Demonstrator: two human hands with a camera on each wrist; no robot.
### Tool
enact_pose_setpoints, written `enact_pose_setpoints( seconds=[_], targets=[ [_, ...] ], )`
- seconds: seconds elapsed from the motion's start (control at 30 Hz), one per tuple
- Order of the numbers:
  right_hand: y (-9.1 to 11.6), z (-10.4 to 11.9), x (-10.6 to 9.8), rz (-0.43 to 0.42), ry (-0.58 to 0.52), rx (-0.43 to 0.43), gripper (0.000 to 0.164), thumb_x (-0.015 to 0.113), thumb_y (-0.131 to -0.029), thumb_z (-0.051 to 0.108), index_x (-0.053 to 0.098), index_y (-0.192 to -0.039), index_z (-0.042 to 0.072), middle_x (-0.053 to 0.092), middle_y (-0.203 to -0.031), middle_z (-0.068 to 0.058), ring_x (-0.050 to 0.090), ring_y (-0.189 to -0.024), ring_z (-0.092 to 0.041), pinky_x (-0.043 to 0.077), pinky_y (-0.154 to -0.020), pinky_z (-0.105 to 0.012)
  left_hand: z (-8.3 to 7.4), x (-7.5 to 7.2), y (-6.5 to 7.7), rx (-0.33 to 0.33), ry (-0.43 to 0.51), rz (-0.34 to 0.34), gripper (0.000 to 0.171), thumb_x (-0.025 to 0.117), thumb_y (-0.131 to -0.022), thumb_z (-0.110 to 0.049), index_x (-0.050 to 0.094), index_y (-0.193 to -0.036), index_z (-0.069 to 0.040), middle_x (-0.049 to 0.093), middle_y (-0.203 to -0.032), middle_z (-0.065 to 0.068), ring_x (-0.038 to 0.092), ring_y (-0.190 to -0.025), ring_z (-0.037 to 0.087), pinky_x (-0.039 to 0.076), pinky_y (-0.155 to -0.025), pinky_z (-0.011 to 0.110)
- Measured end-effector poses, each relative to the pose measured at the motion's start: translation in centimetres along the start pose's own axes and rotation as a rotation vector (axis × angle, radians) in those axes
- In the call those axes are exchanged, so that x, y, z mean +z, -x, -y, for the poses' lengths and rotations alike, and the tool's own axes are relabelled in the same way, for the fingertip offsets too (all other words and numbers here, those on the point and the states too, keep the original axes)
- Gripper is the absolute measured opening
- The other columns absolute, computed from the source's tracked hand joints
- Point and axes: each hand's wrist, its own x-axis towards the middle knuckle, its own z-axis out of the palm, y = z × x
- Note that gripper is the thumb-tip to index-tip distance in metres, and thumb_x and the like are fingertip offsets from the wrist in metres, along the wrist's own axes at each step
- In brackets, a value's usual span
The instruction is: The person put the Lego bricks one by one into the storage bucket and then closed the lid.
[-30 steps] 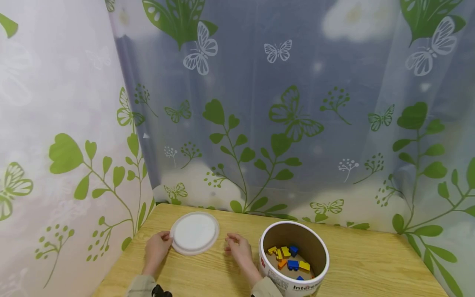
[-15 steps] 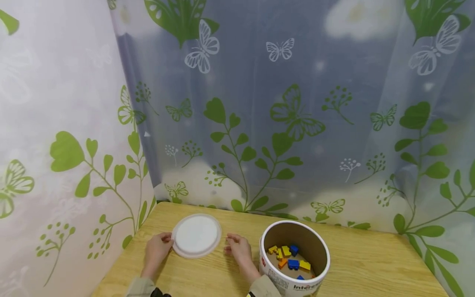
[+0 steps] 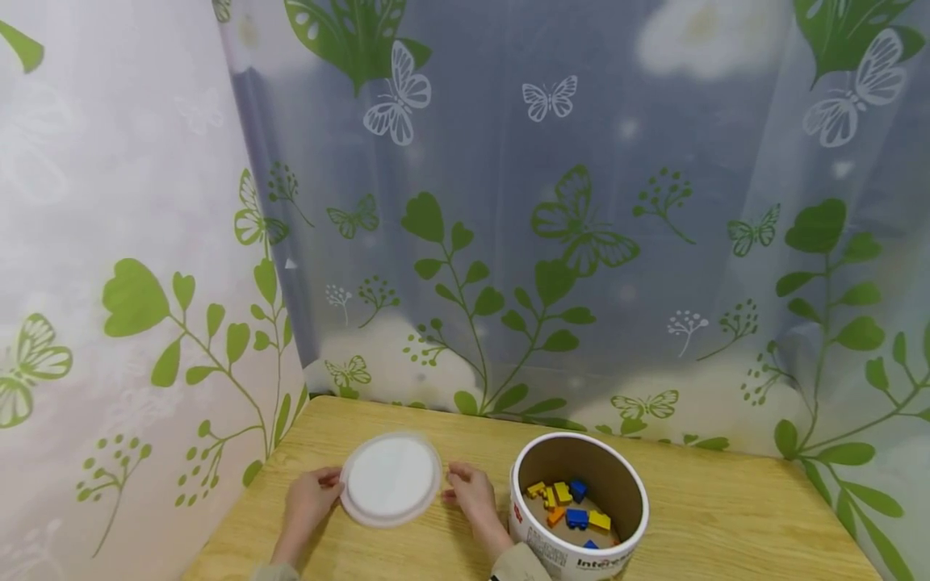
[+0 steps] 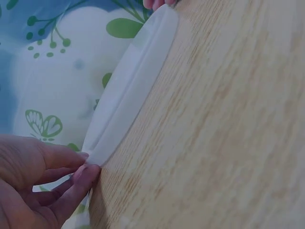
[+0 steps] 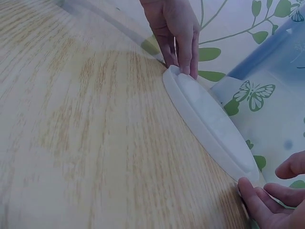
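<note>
A round white plastic lid (image 3: 391, 476) lies on the wooden table between the two hands. At its left edge, my left hand (image 3: 311, 504) pinches the rim between thumb and fingers, as the left wrist view shows up close. On the opposite side is my right hand (image 3: 475, 500). In the right wrist view one digit of the right hand (image 5: 274, 205) sits right at the lid's rim (image 5: 214, 143), while its other fingers are spread away from it. Only the right fingertips (image 4: 155, 4) show at the top of the left wrist view.
A round white-rimmed tub (image 3: 517, 516) stands to the right of the right forearm. Inside it lie several yellow, blue and orange building blocks (image 3: 577, 518). A curtain (image 3: 465, 282) printed with leaves and butterflies hangs behind the table (image 3: 712, 516) and along its left side.
The lid has shifted toward the person and slightly right, with the left hand on its edge. The right hand has stayed nearly in place, and the lid's rim has come closer to it.
</note>
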Motion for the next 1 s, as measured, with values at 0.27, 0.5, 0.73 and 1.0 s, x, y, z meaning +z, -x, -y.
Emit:
enact_pose_setpoints(
  seconds=[0.27,0.5,0.73,1.0],
  targets=[
    [0.3,0.1,-0.4,0.005,0.061,0.023,0.036,0.052,-0.096,-0.002,0.056,-0.124,-0.023,0.066,-0.112,-0.034,0.069,-0.071,-0.019,0.062,-0.067,-0.030,-0.6,0.0,1.2,-0.029,0.063,0.046,0.024,0.072,-0.086,0.002,0.072,-0.108,0.011,0.073,-0.089,0.014,0.066,-0.068,0.011,0.055,-0.058,0.019],
    [0.3,0.4,-0.4,0.053,0.159,0.062,0.030,0.055,-0.088,-0.008,0.068,-0.113,-0.017,0.073,-0.090,-0.018,0.065,-0.066,-0.012,0.061,-0.063,-0.027,-1.2,-0.3,1.7,-0.037,0.057,0.060,0.025,0.072,-0.085,0.003,0.072,-0.108,0.011,0.073,-0.089,0.015,0.067,-0.071,0.014,0.057,-0.059,0.021],
    [1.0,0.6,-0.4,0.090,0.131,0.052,0.038,0.052,-0.084,-0.013,0.064,-0.119,-0.019,0.071,-0.090,-0.014,0.066,-0.068,-0.014,0.061,-0.064,-0.027,-1.7,-0.6,2.1,-0.013,-0.022,0.049,0.025,0.073,-0.083,-0.001,0.074,-0.107,0.008,0.074,-0.087,0.012,0.063,-0.070,0.010,0.053,-0.061,0.021],
    [1.4,0.4,-0.6,0.075,0.096,0.073,0.040,0.053,-0.086,-0.009,0.061,-0.125,-0.017,0.068,-0.097,-0.014,0.064,-0.071,-0.015,0.062,-0.063,-0.030,-1.8,-0.7,2.3,-0.021,-0.036,0.032,0.024,0.074,-0.081,-0.001,0.076,-0.105,0.003,0.074,-0.087,0.009,0.064,-0.068,0.011,0.053,-0.061,0.023]
  ],
)
